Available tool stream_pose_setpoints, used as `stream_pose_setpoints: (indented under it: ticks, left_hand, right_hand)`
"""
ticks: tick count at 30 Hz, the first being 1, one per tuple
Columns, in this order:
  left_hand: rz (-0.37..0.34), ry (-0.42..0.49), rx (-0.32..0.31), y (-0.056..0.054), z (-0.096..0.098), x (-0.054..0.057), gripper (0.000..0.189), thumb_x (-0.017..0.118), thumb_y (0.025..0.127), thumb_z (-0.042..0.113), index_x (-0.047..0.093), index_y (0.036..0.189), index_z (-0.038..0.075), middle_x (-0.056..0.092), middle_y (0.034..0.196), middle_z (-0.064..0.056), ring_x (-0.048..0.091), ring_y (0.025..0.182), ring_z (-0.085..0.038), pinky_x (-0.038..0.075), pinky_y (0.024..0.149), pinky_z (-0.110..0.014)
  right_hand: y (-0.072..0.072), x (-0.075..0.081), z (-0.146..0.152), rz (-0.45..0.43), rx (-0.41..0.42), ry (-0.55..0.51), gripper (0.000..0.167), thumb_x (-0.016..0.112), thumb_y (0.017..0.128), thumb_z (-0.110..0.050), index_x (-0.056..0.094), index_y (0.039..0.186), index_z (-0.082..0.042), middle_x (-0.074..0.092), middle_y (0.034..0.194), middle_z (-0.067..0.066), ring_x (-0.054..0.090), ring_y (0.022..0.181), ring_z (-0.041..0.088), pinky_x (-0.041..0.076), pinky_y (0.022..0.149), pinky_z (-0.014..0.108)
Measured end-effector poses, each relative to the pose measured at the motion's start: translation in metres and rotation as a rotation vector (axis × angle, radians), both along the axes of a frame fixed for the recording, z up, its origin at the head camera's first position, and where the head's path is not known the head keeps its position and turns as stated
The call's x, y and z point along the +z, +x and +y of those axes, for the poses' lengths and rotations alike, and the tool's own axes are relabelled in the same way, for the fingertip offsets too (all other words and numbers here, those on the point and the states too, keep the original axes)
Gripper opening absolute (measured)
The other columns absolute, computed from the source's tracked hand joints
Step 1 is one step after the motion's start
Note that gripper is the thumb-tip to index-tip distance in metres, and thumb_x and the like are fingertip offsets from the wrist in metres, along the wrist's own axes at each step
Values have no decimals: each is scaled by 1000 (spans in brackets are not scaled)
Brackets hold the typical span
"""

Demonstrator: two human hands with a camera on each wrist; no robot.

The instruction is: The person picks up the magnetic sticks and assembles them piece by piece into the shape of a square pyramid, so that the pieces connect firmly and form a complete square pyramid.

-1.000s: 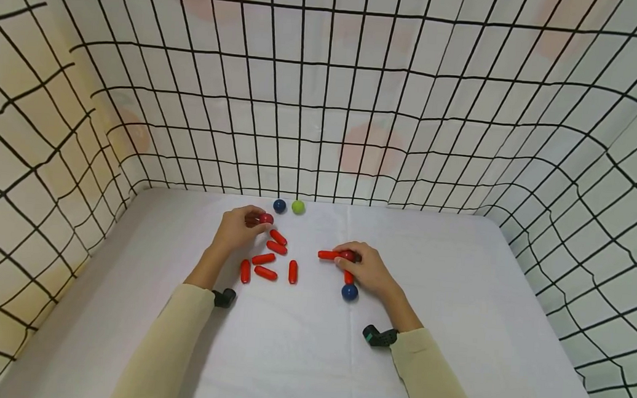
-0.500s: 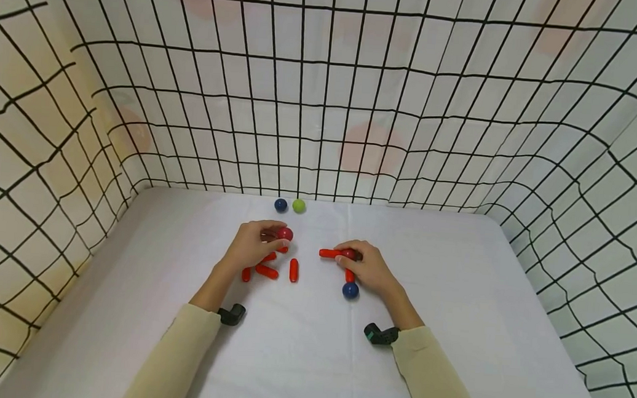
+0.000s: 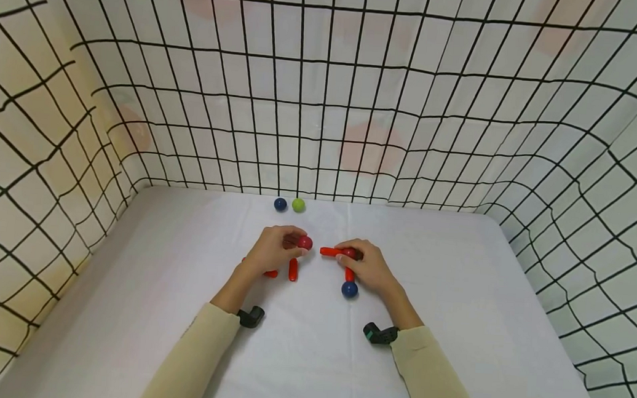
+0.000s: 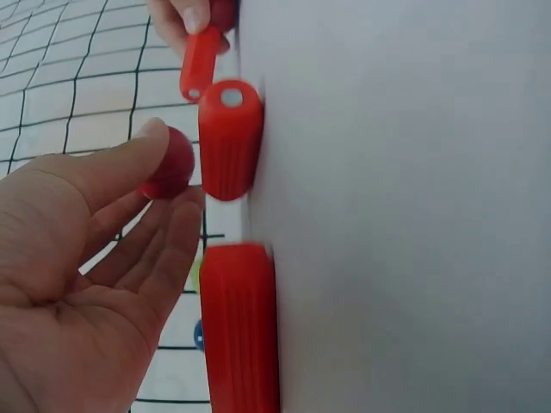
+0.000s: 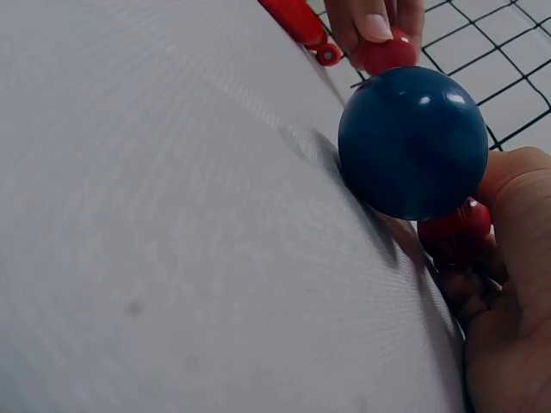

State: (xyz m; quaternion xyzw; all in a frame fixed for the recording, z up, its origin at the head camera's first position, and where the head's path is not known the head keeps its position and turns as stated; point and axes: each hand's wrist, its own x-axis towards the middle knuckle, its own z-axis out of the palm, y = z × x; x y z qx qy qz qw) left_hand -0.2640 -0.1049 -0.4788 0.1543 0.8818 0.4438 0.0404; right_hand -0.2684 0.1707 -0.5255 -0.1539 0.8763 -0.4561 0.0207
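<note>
My left hand (image 3: 270,252) pinches a red ball (image 3: 305,242) between thumb and fingertips, held above the white table; the same ball (image 4: 175,163) shows plainly in the left wrist view. My right hand (image 3: 370,267) grips a second red ball (image 3: 350,252). From that ball a red rod (image 3: 329,251) points left towards the left hand's ball, with a gap between them. Another red rod (image 3: 349,275) runs towards me, with a blue ball (image 3: 350,289) at its near end. The right wrist view has this blue ball (image 5: 413,142) large in front.
Loose red rods lie under and beside the left hand, one rod (image 3: 293,270) upright to my view, another (image 3: 271,274) partly covered. At the back edge sit a dark blue ball (image 3: 280,204) and a green ball (image 3: 298,205). Black wire mesh (image 3: 325,107) encloses the back and sides.
My left hand has carried its red ball right and nearer to me, towards the rod at my right hand, passing over the loose rods. The right hand stays in place with its joined pieces.
</note>
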Motion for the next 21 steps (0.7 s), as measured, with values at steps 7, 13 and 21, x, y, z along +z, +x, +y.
stream_pose_setpoints:
  ticks: [7, 13, 21]
  left_hand:
    - [-24, -21, -19, -2, 9, -4, 36, 79, 91, 14, 72, 126, 11, 75, 111, -5, 71, 104, -20, 60, 95, -36]
    - [-34, -49, -26, -2, 12, -4, 36, 80, 90, 14, 72, 125, 11, 76, 111, -4, 70, 103, -19, 59, 95, -36]
    - [-21, -76, -53, -1, 16, -8, 38, 81, 90, 19, 72, 126, 11, 76, 112, -2, 71, 103, -17, 60, 95, -35]
  right_hand:
    - [-1, -1, 0, -1, -10, 4, 24, 74, 96, -30, 75, 118, -22, 66, 106, 4, 53, 95, 24, 44, 79, 35]
    - [-2, -1, 0, 0, -9, 2, 23, 74, 96, -30, 76, 118, -22, 66, 105, 4, 52, 95, 23, 44, 80, 35]
    - [-3, -2, 0, 12, 15, 4, 24, 75, 96, -29, 76, 119, -22, 67, 108, 3, 52, 96, 23, 44, 82, 34]
